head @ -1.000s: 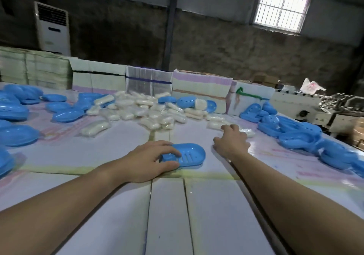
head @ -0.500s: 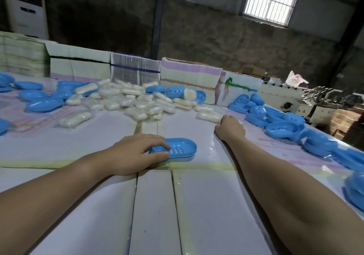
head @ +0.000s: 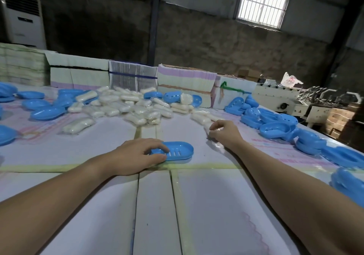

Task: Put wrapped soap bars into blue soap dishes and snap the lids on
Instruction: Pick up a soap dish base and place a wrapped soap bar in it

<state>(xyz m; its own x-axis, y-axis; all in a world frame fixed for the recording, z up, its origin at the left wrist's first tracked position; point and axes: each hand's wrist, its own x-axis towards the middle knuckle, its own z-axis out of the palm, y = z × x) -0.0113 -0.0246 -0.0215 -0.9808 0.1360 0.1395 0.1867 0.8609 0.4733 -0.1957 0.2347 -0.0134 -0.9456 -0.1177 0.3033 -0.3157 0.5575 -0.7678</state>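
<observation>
The left hand (head: 137, 155) grips the near end of an open blue soap dish (head: 176, 152) lying on the table (head: 216, 205). Further right, the right hand (head: 224, 133) curls its fingers around a wrapped soap bar (head: 208, 126) at the pile's edge.

No text, label, brand or number can be read anywhere in the head view. The white standing unit (head: 22, 18) past the counter's far left corner carries a small dark mark on its front, too small to make out, and the white bag (head: 291, 81) beyond the far right corner shows faint reddish print that is blurred. The sheets covering the counter (head: 110, 211) bear pale pink printed patterns near its left and right edges, but no letters in them can be told.
</observation>
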